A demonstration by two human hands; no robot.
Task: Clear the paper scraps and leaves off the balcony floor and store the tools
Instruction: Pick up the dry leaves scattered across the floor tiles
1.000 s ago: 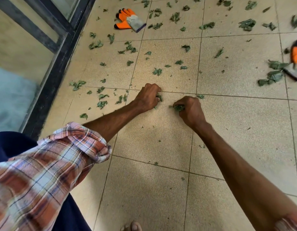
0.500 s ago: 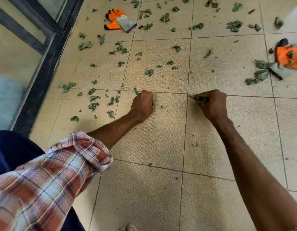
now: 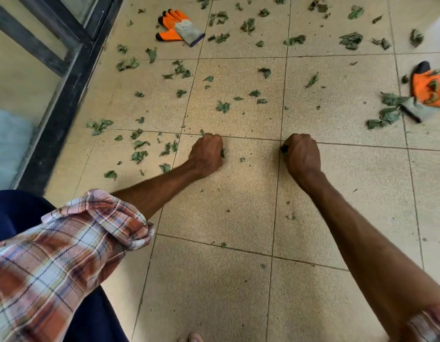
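Tiles (image 3: 226, 206) bear crumpled green leaf scraps (image 3: 223, 106); left hand (image 3: 207, 154), right hand (image 3: 303, 154): grip clenching some.

No writing can be read.
The orange glove (image 3: 179, 27), plaid sleeve (image 3: 73, 243), floor tiles (image 3: 214, 292) and dark door frame (image 3: 66, 95) show no legible letters, numbers or brand marks.

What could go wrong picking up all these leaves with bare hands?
Green bits poke out of the closed left hand, so its leaf scraps might spill back onto the floor. The far orange glove and the right glove lie unworn, so gritty tiles might scratch skin. Leaves on the right glove may scatter when it's lifted.
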